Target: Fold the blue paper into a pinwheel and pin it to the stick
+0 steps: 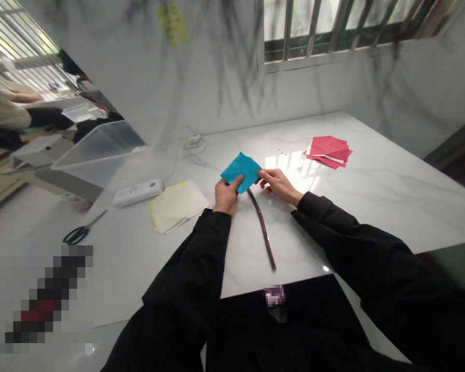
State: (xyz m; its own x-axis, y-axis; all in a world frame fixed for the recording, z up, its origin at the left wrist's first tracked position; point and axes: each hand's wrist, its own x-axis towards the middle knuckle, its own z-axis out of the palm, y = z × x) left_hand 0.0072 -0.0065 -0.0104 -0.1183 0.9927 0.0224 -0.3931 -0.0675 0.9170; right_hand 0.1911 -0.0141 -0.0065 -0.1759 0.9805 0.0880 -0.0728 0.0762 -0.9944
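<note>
Paper (241, 171) | blue, thin, light, creases easily | pinched at edges by left hand (225, 196) and right hand (279, 185) | above stick (262, 227), mid-table (372, 196)

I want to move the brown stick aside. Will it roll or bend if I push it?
The stick looks thin, slightly curved and rigid, so it would probably slide or pivot rather than roll far. The glossy table may let it skid easily. It seems light and perhaps brittle.
</note>
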